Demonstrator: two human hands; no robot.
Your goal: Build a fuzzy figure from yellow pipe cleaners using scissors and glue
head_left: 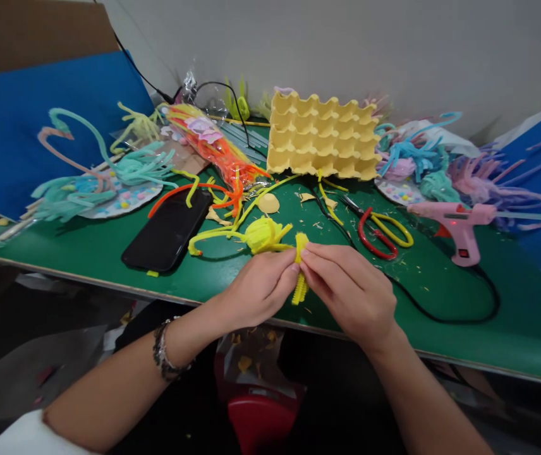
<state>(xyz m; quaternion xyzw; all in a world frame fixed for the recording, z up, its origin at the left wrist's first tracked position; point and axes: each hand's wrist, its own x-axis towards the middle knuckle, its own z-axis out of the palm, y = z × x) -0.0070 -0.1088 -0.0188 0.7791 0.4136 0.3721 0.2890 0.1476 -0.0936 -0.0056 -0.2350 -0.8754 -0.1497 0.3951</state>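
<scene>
Between my fingertips, over the front edge of the green table, is a folded bunch of yellow pipe cleaners (299,287). My left hand (263,284) pinches it from the left, and my right hand (353,287) grips it from the right with thumb and fingers. Its ribbed ends hang below my fingers, and a short tip sticks up above them. Just behind my left hand lies a yellow pipe-cleaner swan (263,235) with a curved neck and a small orange tip.
A black phone (169,234) lies left. Red-and-yellow-handled scissors (379,234) and a pink glue gun (457,224), its cord looping forward, are at right. Behind stand a yellow egg tray (325,136) and a bag of orange pipe cleaners (213,145). Teal swans (69,196) sit at left.
</scene>
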